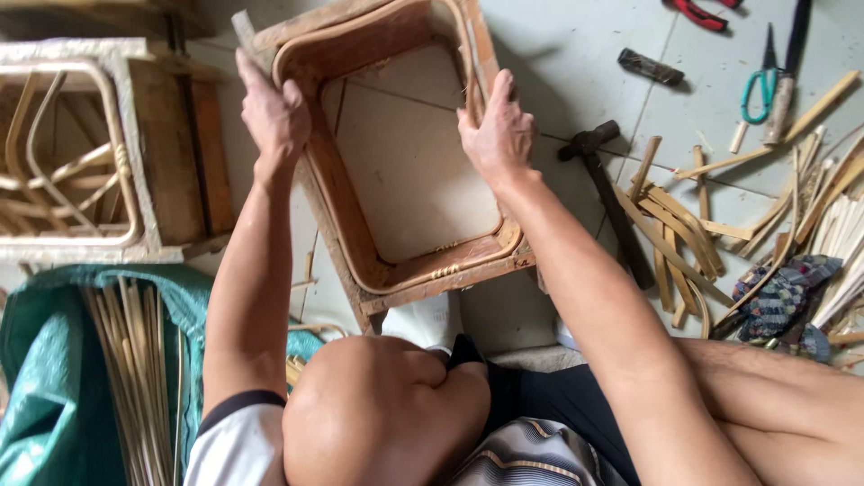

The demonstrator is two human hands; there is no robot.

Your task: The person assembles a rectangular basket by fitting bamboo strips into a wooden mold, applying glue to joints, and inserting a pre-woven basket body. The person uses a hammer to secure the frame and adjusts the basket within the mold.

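Both hands gripped the brown rectangular wooden frame (423,261) lined with bent cane, standing on the tiled floor (576,63) before the knee, the left hand (270,112) clasping its left rail and the right hand (495,130) its right rail, apparently to steady it.
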